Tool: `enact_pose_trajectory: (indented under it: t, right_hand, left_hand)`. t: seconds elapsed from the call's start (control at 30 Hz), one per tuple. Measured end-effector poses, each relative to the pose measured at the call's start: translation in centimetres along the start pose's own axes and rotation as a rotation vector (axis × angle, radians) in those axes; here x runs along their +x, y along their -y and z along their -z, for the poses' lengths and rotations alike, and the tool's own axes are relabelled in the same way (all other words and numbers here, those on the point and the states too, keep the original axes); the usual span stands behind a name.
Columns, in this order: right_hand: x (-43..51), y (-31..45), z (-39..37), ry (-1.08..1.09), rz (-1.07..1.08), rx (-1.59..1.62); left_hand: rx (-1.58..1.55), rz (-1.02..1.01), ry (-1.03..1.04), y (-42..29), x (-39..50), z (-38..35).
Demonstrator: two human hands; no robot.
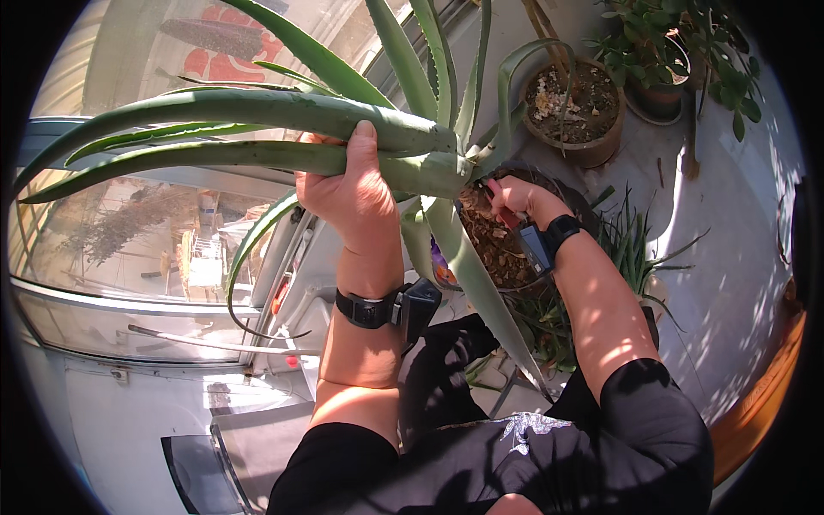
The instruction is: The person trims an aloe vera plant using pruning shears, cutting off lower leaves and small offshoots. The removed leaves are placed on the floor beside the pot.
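Observation:
A large aloe plant [412, 174] leans to the left over its pot, its long toothed leaves spread out. My left hand [354, 183] grips two of the thick leaves a short way out from the stem, thumb on top. Close to the stem base, my right hand [520, 198] is closed around a tool with a red handle [505, 209]. The tool's working end is hidden by the leaves and stem. Below it, brown clumpy soil [499, 254] fills the round pot. One broad leaf [483, 290] hangs down across the pot's near side toward my lap.
A clay pot [589, 141] with woody stems stands beyond, and a jade plant [656, 55] sits at the far right. A smaller spiky potted plant [624, 248] is by my right forearm. Glazed window panels [154, 238] line the left. Orange cloth [766, 393] lies at the right rim.

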State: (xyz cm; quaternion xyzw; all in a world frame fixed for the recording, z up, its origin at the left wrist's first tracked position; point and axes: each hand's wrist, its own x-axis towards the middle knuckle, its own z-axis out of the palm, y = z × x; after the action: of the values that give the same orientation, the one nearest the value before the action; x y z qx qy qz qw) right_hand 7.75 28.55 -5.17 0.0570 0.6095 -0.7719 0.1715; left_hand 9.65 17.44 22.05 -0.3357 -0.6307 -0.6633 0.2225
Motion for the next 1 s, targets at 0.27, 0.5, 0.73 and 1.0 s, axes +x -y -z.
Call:
enact_pose_trajectory:
  t: [0.27, 0.5, 0.73, 1.0]
  right_hand:
    - [-1.0, 0.8, -0.3, -0.09, -0.034, 0.005]
    - [-2.9, 0.5, 0.0, -0.149, -0.013, 0.394]
    - [-4.3, 0.1, 1.1, -0.227, -0.086, 0.029]
    - [-4.7, 0.6, 0.4, -0.199, -0.149, -0.199]
  left_hand:
    - [-0.087, 0.094, -0.037, 0.1, 0.7, 1.0]
    - [-0.056, 0.094, -0.044, -0.2, 0.5, 1.3]
    - [0.011, 0.083, -0.059, -0.1, 0.6, 1.3]
    - [0.02, 0.107, -0.082, -0.1, 0.6, 1.2]
